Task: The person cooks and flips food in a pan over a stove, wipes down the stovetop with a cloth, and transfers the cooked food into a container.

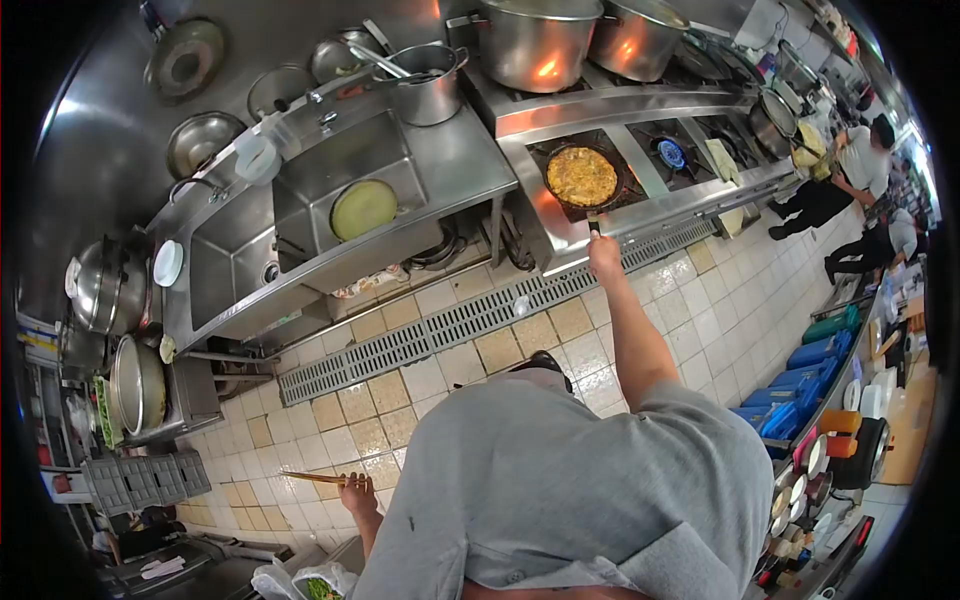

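My right hand [604, 258] is closed around the handle of a frying pan [551, 192] on the stove. A round, browned omelette-like pancake [582, 177] nearly fills the pan. Low on the left, away from the stove, my left hand [359, 495] grips a pair of long wooden chopsticks [312, 478], which point out to the left over the tiled floor.
Blue flame burns on the burner [670, 153] right of the pan. Large stockpots [538, 45] stand behind. A double sink [345, 165] holds a round greenish lid or tray [363, 210]. Two people [865, 165] stand far right, near blue crates [800, 385]. A drain grate [400, 350] crosses the floor.
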{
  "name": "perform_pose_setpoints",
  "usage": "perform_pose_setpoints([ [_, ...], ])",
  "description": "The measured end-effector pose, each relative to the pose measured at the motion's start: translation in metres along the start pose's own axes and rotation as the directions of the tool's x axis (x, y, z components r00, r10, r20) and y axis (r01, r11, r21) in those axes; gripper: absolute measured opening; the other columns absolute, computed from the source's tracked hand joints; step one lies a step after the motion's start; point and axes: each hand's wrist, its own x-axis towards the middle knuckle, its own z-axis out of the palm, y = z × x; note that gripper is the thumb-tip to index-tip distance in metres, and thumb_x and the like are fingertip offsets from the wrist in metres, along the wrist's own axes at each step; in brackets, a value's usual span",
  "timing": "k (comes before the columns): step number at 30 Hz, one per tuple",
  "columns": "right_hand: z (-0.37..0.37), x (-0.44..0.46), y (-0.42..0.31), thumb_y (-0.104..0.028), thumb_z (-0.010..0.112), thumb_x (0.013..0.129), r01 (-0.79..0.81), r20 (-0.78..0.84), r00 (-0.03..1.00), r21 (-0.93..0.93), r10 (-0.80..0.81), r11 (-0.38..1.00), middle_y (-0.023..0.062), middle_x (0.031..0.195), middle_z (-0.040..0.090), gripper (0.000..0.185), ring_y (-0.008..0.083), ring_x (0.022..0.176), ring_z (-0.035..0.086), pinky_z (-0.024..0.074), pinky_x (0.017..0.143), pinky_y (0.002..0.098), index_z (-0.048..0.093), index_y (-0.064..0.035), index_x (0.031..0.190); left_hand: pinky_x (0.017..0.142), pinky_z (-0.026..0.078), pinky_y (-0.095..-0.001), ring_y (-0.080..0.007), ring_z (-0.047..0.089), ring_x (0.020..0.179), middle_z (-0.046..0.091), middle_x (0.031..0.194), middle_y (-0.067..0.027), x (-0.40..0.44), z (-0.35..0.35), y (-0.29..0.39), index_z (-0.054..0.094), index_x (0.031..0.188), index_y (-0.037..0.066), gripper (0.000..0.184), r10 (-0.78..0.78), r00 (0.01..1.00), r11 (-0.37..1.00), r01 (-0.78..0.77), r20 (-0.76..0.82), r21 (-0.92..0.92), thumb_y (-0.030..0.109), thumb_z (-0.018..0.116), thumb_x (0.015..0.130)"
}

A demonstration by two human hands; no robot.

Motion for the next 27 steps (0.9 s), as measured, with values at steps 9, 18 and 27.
perform_pose_setpoints([
  [9, -0.052, 0.098, 0.035, -0.033, 0.043, 0.098, -0.29, 0.331, 0.926, 0.313, 0.183, 0.904, 0.0011, 0.056, 0.048, 0.032, 0.0133, 0.038, 0.037, 0.0294, 0.035, 0.0305, 0.057, -0.0069, 0.087, 0.074, 0.05, -0.0416, -0.0248, 0.057, 0.09, 0.059, 0.102, -0.0076, -0.033, 0.02, -0.162, 0.044, 0.123, 0.011, 0.031, -0.173, 0.985, 0.923, 0.172, -0.027, 0.343, 0.023, 0.049, 0.095],
  [18, -0.151, 0.047, 0.186, -0.062, 0.035, 0.092, -0.383, 0.619, 0.701, -0.09, 0.353, 0.919, 0.0177, 0.099, 0.062, 0.065, 0.0277, 0.078, 0.06, 0.0504, 0.07, 0.0443, 0.056, -0.004, 0.109, 0.074, 0.051, -0.0447, -0.0275, 0.054, 0.098, 0.051, 0.109, -0.0139, -0.065, 0.031, -0.252, 0.042, 0.122, 0.008, 0.028, -0.031, 0.985, 0.933, -0.031, 0.168, 0.358, 0.014, 0.045, 0.095],
  [27, -0.295, -0.01, 0.337, -0.048, 0.048, 0.091, -0.445, 0.34, 0.459, -0.712, 0.821, 0.544, 0.0192, 0.087, 0.066, 0.05, 0.0276, 0.074, 0.066, 0.0563, 0.061, 0.0431, 0.065, -0.0015, 0.094, 0.081, 0.049, -0.0449, -0.0249, 0.053, 0.094, 0.051, 0.107, -0.0073, -0.157, 0.215, -0.207, 0.043, 0.122, 0.017, 0.027, -0.06, 0.997, 0.968, 0.068, -0.038, 0.241, 0.015, 0.046, 0.095],
])
